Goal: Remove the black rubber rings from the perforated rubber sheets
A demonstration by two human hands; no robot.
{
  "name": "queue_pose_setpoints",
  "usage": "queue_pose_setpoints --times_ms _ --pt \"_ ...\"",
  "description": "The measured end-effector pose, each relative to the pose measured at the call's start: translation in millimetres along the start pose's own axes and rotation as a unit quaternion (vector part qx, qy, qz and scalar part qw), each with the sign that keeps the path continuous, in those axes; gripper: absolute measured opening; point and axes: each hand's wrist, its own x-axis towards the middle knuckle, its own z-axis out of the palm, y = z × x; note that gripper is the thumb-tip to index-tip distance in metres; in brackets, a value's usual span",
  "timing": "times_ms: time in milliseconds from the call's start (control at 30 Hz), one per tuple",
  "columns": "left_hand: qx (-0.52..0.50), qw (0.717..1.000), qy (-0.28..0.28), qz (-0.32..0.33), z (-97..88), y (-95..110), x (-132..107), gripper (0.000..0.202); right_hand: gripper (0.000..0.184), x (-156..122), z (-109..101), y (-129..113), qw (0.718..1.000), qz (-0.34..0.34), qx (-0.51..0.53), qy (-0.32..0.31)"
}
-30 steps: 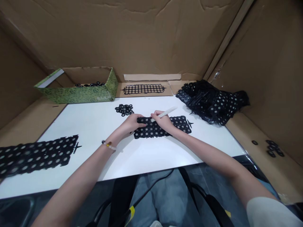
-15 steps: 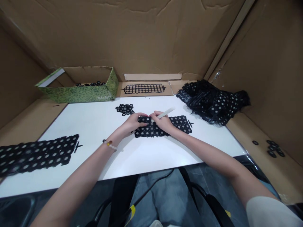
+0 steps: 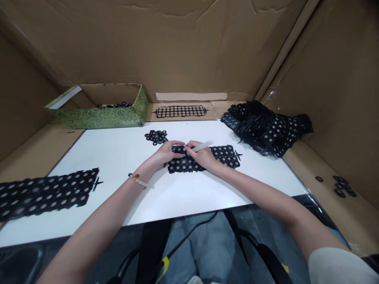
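— Broad white tabletop (image 3: 118,157), walled in by cardboard (image 3: 177,47). Lying flat near the middle: a black perforated sheet (image 3: 225,154), long axis running left to right. Small cross-shaped tab at the right end, pointing toward the heaped black sheets (image 3: 266,128).

— Left hand (image 3: 166,154) resting on the sheet's left end, fingers together, pressing down. Right hand (image 3: 203,157) closed in a pinch around a white stick (image 3: 203,146), tip down on the sheet just beside the left fingertips, tail slanting up and to the right.

— Best, probably, to press close to the tip, so as to stop any lifting or sliding. Short, light prods, one hole at a time, working along the long axis rather than across.

— And the small cluster of black rings (image 3: 156,136)?

— Just beyond the left hand, apart from the sheet.
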Motion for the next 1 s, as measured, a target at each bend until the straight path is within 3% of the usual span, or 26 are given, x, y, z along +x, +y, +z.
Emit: queue_pose_setpoints --times_ms 133,333,400,533,767,1000 --pt "-0.015 0.999 -0.026 0.021 -1.5 2.6 1.0 0.053 0.026 0.9 0.3 0.4 1.0 -0.006 -0.005 0.004" --pt "0.129 0.991 -0.014 0.045 -16.5 3.6 6.5 0.027 0.032 5.6 -10.3 1.9 0.999 0.04 0.022 0.005" --pt "0.145 0.988 -0.023 0.044 -21.2 3.8 6.9 0.028 0.032 8.9 -14.5 2.5 0.997 0.044 0.058 0.004" --pt "0.113 0.992 -0.03 0.045 -23.9 6.5 5.0 0.031 0.031 20.4 -15.0 1.6 0.992 0.04 0.121 0.02" --pt "0.067 0.997 -0.028 0.031 -21.4 10.2 2.5 0.034 0.03 37.5 4.9 1.1 0.993 0.035 0.106 0.04" --pt "0.004 1.0 0.013 -0.002 -9.0 -5.7 6.9 0.032 0.03 33.6 7.7 2.7 0.992 0.028 0.112 0.043"
